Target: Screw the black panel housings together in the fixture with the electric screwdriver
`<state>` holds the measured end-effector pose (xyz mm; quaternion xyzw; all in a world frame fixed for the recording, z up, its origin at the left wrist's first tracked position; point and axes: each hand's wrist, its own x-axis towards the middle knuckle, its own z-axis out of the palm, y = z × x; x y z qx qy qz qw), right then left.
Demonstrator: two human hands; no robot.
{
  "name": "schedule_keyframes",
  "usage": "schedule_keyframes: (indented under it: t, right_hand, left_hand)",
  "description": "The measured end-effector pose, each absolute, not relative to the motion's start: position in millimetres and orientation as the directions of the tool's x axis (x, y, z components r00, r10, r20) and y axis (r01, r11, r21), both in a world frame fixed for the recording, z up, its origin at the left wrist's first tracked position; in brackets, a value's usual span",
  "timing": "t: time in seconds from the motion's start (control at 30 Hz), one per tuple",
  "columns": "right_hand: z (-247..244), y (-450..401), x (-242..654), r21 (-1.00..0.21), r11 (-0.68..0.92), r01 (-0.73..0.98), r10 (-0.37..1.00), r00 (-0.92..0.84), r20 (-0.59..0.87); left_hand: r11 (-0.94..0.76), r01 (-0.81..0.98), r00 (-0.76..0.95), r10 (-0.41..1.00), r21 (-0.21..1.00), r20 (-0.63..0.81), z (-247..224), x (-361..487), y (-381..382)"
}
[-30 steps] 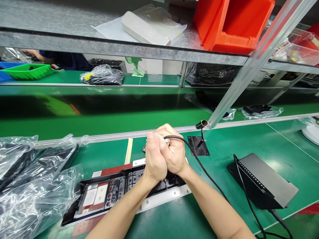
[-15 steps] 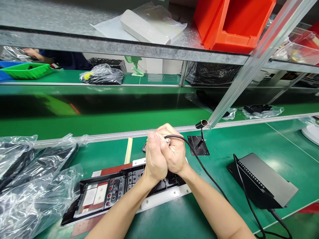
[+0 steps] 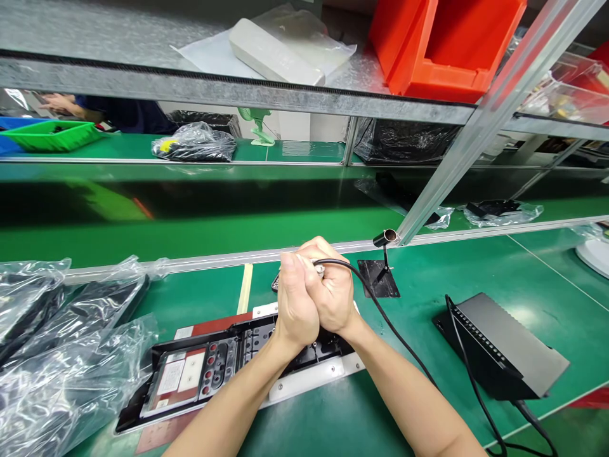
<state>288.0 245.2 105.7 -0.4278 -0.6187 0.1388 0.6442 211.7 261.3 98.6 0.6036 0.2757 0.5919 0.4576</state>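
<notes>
My left hand (image 3: 299, 301) and my right hand (image 3: 335, 285) are clasped together above the right part of a black plastic housing (image 3: 240, 343). Both are closed round a mostly hidden tool; a bit of its pale end shows between the fingers. A black cable (image 3: 380, 311) runs from it down to the right. The housing lies slantwise in a fixture with white rails (image 3: 307, 381) and reddish-brown plates. What lies directly under my hands is hidden.
Bagged black parts (image 3: 76, 355) lie at the left. A black stand with a tube holder (image 3: 385, 238) is behind my right hand. A black-grey box (image 3: 504, 343) with cables sits at the right. Overhead is a metal shelf (image 3: 190, 86) with a red bin (image 3: 442, 70).
My hands and the housing have hardly moved. In the far left background, another person's hand has shifted slightly.
</notes>
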Motion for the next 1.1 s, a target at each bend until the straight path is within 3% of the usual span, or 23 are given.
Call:
schedule_keyframes:
  t: [1.1]
  right_hand:
    - [105.8,245.2,287.6,-0.723,0.605,0.333,0.705,0.199,0.681]
  left_hand:
    - [-0.389,-0.17,0.155,0.897,0.905,0.414,93.0,210.7,261.9]
